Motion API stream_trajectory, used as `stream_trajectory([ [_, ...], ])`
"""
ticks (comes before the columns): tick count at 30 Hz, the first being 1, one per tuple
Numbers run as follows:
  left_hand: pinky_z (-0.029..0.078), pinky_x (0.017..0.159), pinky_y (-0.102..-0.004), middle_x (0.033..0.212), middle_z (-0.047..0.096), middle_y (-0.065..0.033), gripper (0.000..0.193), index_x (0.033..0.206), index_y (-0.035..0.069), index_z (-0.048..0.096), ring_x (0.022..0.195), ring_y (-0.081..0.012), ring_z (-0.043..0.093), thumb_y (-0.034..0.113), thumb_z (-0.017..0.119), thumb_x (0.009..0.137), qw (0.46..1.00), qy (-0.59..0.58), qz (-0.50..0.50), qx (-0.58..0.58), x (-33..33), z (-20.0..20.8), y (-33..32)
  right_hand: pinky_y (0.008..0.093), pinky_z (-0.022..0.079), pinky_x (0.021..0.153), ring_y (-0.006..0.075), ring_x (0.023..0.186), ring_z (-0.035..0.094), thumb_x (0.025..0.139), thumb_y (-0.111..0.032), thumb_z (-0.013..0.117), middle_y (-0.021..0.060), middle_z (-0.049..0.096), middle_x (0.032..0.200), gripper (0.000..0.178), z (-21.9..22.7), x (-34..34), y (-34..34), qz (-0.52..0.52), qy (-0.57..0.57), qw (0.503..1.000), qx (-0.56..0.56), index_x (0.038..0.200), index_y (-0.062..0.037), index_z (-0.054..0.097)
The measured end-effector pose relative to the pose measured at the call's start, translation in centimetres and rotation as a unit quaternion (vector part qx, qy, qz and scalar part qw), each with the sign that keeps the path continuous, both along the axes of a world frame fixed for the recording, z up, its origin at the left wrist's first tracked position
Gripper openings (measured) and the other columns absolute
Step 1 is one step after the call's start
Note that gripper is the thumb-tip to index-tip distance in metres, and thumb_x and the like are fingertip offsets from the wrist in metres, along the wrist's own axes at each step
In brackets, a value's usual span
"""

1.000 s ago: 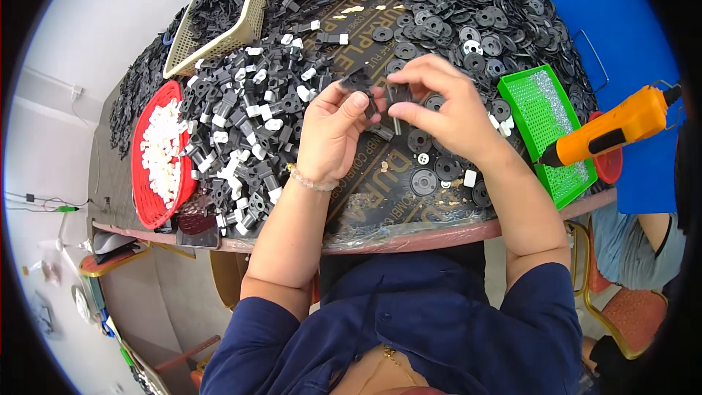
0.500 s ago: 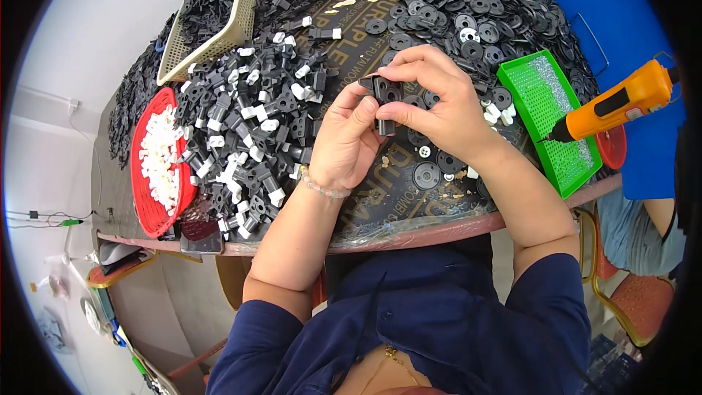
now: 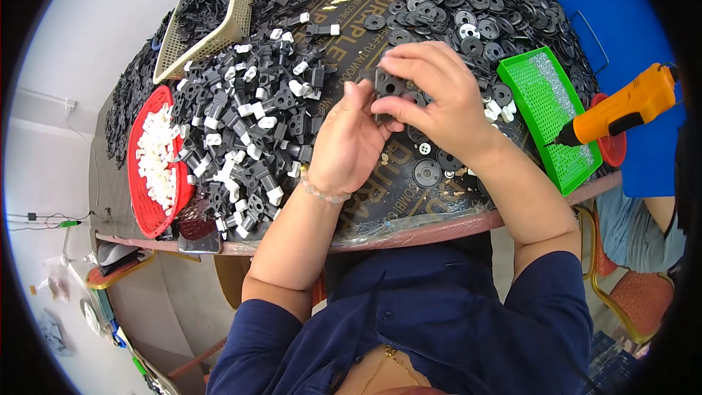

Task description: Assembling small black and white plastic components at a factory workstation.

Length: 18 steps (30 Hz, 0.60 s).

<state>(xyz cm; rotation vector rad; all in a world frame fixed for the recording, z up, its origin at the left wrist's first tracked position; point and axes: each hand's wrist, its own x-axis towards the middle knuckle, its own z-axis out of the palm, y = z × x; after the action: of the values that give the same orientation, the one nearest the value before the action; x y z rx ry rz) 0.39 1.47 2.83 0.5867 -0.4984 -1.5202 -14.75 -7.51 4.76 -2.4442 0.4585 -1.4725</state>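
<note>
Over the middle of the table, a small black plastic part [image 3: 388,83] with a round hole is held between my two hands. My right hand [image 3: 442,91] pinches it from the right, thumb below and bent fingers above. From the left, my left hand [image 3: 346,134] closes on the same part, its thumb raised along the near side and its fingers mostly hidden behind. Left of my hands lies a heap of black parts [image 3: 281,99], many with white ends. Black discs [image 3: 426,173] lie under and beside my right hand.
A red basket [image 3: 137,197] of white pieces and a beige basket [image 3: 208,50] of black parts stand on the left. On the right are a green tray [image 3: 537,124] of small metal pieces, an orange power screwdriver [image 3: 621,111] and a red dish [image 3: 616,148]. Disc heaps [image 3: 482,0] lie beyond.
The black part has been turned in my fingers, its lower end now hidden. My left thumb has shifted off its face, and the right fingers have moved slightly up.
</note>
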Motion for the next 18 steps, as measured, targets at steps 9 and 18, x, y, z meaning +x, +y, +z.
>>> stream_trajectory([
  [9, 0.051, 0.083, -0.0236, 0.12, 0.064, -0.0095, 0.041, 0.138, -0.006, 0.048, 0.099, -0.0125, 0.064, 0.003, 0.057, 0.099, 0.92, -0.387, 0.047, -0.039, 0.1, -0.3, 0.1, 0.0245, 0.053, 0.076, 0.0101, 0.088, 0.065, 0.091, -0.01, 0.07, 0.0069, 0.067, 0.107, 0.025, 0.8, -2.3, -2.0, 0.131, 0.059, 0.919, 0.367, 0.113, 0.0018, 0.069],
  [18, 0.053, 0.07, -0.0247, 0.092, 0.071, -0.0075, 0.021, 0.106, -0.004, 0.066, 0.076, -0.0092, 0.064, 0.004, 0.072, 0.087, 0.825, -0.555, 0.1, -0.044, 0.3, -0.3, 0.0, 0.0241, 0.05, 0.072, 0.0076, 0.081, 0.062, 0.088, -0.013, 0.074, 0.003, 0.069, 0.087, 0.021, 1.6, -2.9, -2.1, 0.1, 0.175, 0.879, 0.431, 0.101, 0.0033, 0.068],
])
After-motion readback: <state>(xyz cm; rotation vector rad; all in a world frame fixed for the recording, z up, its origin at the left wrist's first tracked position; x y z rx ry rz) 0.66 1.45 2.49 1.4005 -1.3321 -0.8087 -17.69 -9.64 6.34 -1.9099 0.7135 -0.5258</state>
